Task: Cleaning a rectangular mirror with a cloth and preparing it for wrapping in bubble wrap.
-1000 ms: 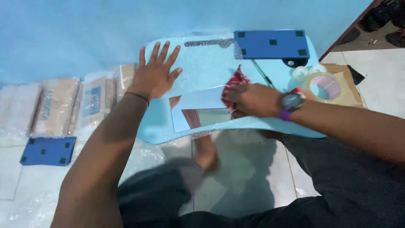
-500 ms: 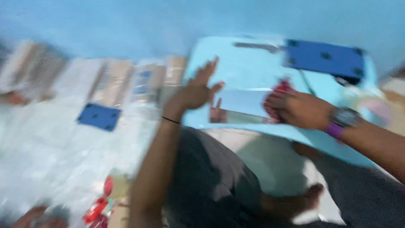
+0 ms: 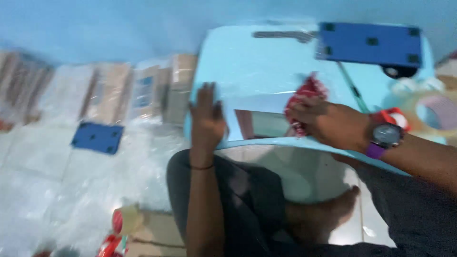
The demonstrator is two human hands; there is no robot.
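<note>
I sit on the floor at a low light-blue table (image 3: 247, 62). My left hand (image 3: 207, 119) lies flat with fingers together on the table's left near edge, beside a small rectangular mirror (image 3: 259, 121). My right hand (image 3: 328, 123), with a dark wristwatch, grips a red cloth (image 3: 307, 93) and presses it onto the mirror's right end. The picture is blurred by motion.
A blue board (image 3: 369, 44) lies at the table's far right, with tape rolls (image 3: 440, 107) at the right edge. Wrapped packages (image 3: 143, 93) line the blue wall on the left. A small blue board (image 3: 97, 138) lies on the floor. A tape dispenser (image 3: 119, 228) sits near my knee.
The view has swung and the table now sits further right. My left hand slid from the tabletop to its left near edge and closed its fingers. My right hand stays on the mirror with the cloth.
</note>
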